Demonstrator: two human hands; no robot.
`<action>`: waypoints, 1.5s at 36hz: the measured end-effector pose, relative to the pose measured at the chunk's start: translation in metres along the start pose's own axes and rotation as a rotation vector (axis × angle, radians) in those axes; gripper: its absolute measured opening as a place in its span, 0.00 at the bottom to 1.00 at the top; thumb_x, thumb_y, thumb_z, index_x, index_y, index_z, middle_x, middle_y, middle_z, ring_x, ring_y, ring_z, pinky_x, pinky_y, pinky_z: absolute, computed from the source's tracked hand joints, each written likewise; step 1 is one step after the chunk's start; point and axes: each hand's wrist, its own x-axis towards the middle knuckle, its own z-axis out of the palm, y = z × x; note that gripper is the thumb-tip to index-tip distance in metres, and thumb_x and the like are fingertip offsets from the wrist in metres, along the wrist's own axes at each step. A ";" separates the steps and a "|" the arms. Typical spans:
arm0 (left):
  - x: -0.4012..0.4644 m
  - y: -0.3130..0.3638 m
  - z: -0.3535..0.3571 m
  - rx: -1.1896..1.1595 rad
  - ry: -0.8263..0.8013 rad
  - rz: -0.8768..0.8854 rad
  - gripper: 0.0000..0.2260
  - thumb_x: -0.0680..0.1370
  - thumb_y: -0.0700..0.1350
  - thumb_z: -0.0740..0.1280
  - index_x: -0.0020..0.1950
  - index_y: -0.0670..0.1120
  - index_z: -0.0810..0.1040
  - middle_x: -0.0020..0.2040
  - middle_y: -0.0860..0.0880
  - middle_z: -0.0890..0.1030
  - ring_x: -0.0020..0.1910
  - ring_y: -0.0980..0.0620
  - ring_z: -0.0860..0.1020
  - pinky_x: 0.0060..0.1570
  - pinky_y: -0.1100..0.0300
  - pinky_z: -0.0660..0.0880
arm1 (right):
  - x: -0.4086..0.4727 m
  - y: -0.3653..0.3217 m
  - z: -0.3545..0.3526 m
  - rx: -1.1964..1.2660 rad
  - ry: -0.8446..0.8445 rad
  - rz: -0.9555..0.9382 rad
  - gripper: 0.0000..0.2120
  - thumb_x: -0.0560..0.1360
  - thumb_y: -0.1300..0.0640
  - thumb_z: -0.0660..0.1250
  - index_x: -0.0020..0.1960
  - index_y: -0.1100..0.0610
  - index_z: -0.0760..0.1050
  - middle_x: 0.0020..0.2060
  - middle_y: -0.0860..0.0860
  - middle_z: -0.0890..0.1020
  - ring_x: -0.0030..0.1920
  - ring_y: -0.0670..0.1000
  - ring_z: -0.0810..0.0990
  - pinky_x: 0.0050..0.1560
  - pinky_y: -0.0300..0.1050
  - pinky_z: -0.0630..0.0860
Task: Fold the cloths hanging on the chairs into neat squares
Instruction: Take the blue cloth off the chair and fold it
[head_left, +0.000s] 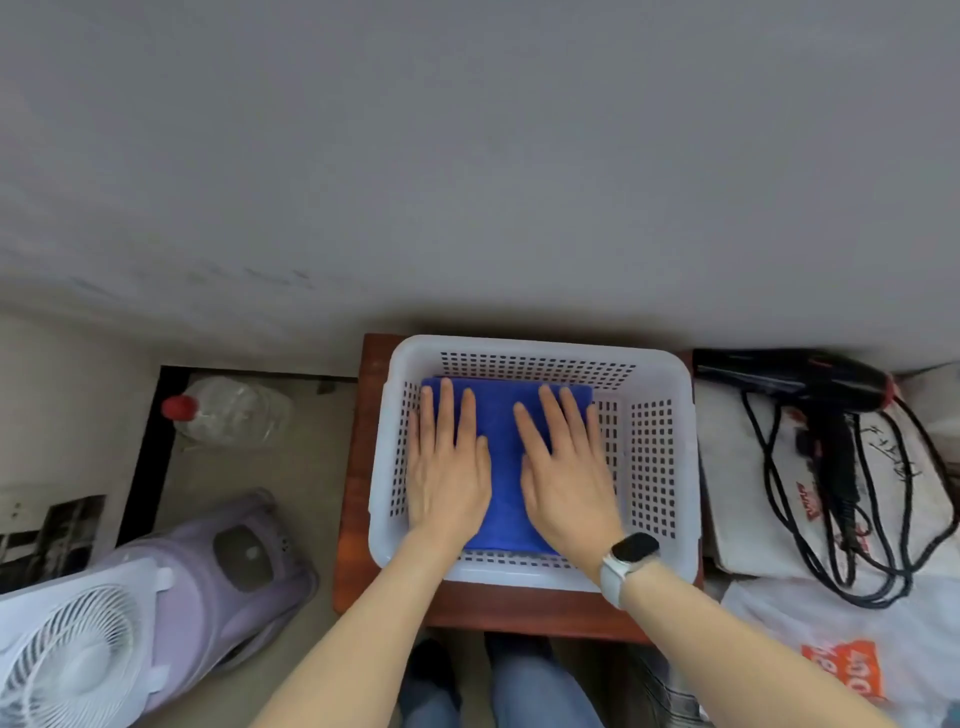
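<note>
A folded blue cloth (498, 467) is lying flat in the bottom of a white perforated basket (660, 452), toward the basket's left side, and both hands are pressing down on it. The left hand (448, 473) is resting palm-down over the cloth's left edge, its fingers (445, 410) straight and slightly spread, pointing toward the far wall of the basket. The right hand (566, 478) is lying just beside it on the cloth's right part, fingers likewise stretched out flat and grasping nothing (the palms are simply bearing on the fabric). A strip of blue is showing between the two hands, and the cloth's near edge is peeking out below the wrists. The right wrist is wearing a smartwatch (634, 548) on a pale band.

The basket is sitting on a small reddish-brown wooden table (358, 467), which is standing against a grey wall (467, 156). To the right of the table, a black hair dryer (795, 382) is lying with its cord looped over a pale printed bag (753, 493); nearer, a white plastic bag (831, 639) with an orange label is lying on the same side. To the left, on the floor, a clear plastic bottle (234, 410) with a red cap is lying on its side, and nearer still a lilac appliance (234, 571) is sitting beside a white fan (78, 654). The person's legs in blue jeans (540, 691) are showing beneath the table's near edge.
</note>
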 end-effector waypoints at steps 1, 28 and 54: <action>0.001 -0.003 0.007 0.002 -0.006 -0.013 0.24 0.78 0.48 0.48 0.72 0.40 0.59 0.73 0.40 0.62 0.73 0.44 0.55 0.69 0.44 0.60 | 0.003 0.002 0.008 -0.021 -0.032 -0.003 0.24 0.75 0.53 0.52 0.71 0.56 0.60 0.70 0.61 0.66 0.71 0.61 0.61 0.72 0.59 0.54; -0.047 -0.041 -0.137 -0.188 0.088 -0.160 0.19 0.80 0.47 0.54 0.72 0.47 0.62 0.73 0.49 0.62 0.72 0.52 0.58 0.69 0.54 0.55 | 0.012 -0.090 -0.088 0.195 -0.175 -0.122 0.17 0.79 0.57 0.52 0.64 0.58 0.70 0.59 0.54 0.76 0.60 0.56 0.73 0.58 0.51 0.71; -0.788 -0.201 -0.136 -0.320 0.763 -1.358 0.15 0.78 0.43 0.60 0.64 0.44 0.72 0.61 0.46 0.75 0.61 0.46 0.72 0.60 0.56 0.67 | -0.520 -0.502 0.005 0.074 -0.659 -1.388 0.12 0.78 0.56 0.53 0.51 0.58 0.73 0.51 0.56 0.79 0.53 0.60 0.77 0.50 0.49 0.71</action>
